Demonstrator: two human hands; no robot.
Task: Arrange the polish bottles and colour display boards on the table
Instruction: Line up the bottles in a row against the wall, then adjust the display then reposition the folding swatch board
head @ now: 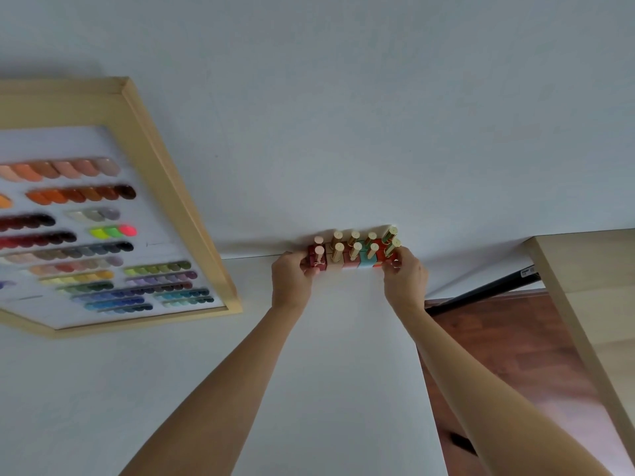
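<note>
Several polish bottles point(354, 254) with gold and pale caps stand in two tight rows at the far edge of the white table point(326, 389), against the wall. My left hand point(292, 278) grips the dark red bottles at the left end of the group. My right hand point(403, 278) grips the red bottles at the right end, so the block is pressed between both hands. A colour display board point(103, 235) in a light wooden frame, filled with rows of painted nail swatches, leans on the left.
The white wall point(343, 115) rises directly behind the bottles. A light wooden table point(584, 304) stands to the right, across a gap showing brown wooden floor point(498, 355) and a black bar point(481, 295).
</note>
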